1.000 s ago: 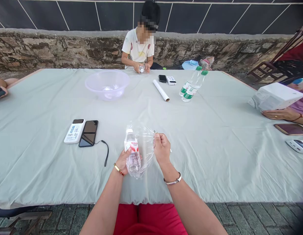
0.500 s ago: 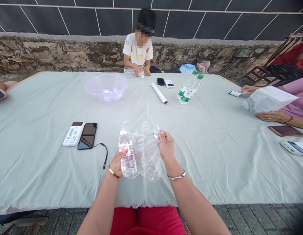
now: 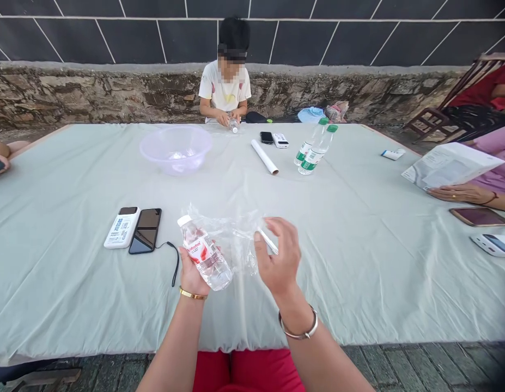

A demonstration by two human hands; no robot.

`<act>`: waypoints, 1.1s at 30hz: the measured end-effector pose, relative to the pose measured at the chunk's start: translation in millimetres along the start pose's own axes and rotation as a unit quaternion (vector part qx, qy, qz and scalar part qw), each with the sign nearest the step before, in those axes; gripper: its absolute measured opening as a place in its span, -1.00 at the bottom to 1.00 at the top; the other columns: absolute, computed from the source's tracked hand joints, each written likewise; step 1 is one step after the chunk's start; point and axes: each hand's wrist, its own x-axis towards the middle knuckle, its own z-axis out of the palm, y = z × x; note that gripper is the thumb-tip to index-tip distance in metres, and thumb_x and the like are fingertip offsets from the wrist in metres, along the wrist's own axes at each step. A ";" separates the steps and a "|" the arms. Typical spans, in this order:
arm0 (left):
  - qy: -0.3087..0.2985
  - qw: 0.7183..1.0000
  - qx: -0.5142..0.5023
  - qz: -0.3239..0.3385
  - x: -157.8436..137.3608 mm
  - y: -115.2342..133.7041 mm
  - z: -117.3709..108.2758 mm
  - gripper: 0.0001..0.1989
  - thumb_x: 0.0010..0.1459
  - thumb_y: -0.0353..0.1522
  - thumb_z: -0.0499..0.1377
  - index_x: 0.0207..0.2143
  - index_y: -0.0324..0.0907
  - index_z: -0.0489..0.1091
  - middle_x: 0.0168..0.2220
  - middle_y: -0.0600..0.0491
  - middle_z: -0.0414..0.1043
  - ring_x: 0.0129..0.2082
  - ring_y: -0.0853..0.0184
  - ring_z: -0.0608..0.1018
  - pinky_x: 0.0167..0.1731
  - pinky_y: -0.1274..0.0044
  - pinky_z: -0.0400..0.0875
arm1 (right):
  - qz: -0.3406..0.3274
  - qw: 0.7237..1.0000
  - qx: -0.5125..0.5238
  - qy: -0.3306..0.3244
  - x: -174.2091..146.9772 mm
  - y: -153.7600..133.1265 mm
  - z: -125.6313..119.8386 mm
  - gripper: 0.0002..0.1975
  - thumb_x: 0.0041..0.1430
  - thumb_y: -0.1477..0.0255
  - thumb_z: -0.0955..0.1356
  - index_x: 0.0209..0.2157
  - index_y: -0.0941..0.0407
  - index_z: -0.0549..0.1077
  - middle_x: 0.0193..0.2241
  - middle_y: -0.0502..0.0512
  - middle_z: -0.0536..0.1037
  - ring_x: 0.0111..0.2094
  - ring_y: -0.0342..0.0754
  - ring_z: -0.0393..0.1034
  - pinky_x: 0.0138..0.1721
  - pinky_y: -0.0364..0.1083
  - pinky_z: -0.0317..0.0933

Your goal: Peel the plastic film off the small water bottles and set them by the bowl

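My left hand (image 3: 195,275) is wrapped around a clear water bottle (image 3: 206,256) with a white cap and a red-and-white label. The bottle tilts, its cap toward the upper left. Crumpled clear plastic film (image 3: 236,231) spreads from the bottle toward my right hand (image 3: 281,253). That hand has its thumb and index finger curved apart, while a slim white pen-like tool (image 3: 269,241) rests in its grip. The fingers behind the tool are partly hidden. Both hands are above the cloth-covered table (image 3: 338,261).
A white power bank (image 3: 121,228) and a phone (image 3: 146,231) lie to the left. Farther back are a lilac basin (image 3: 176,163), a white roll (image 3: 264,157) and two green-capped bottles (image 3: 313,149). A person (image 3: 225,90) sits opposite; another's hand (image 3: 460,193) holds a white box (image 3: 448,163).
The bottle has tilted left and turned its label upward. My right hand has loosened from the film's edge, its fingers spreading. At right, the person's far hand has left the small white item.
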 end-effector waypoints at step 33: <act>0.161 0.980 0.076 0.085 32.9 -11.4 -10.9 -0.77 0.00 -0.28 0.25 -0.54 -0.17 0.25 -0.73 0.28 0.16 -0.72 0.52 0.32 -0.54 0.58 0.36 | 0.230 0.834 0.408 -0.293 -32.1 7.7 22.3 -0.44 -0.16 0.39 0.49 -0.06 0.07 0.33 -0.12 0.12 0.48 -0.08 0.02 0.39 -0.06 0.03 0.29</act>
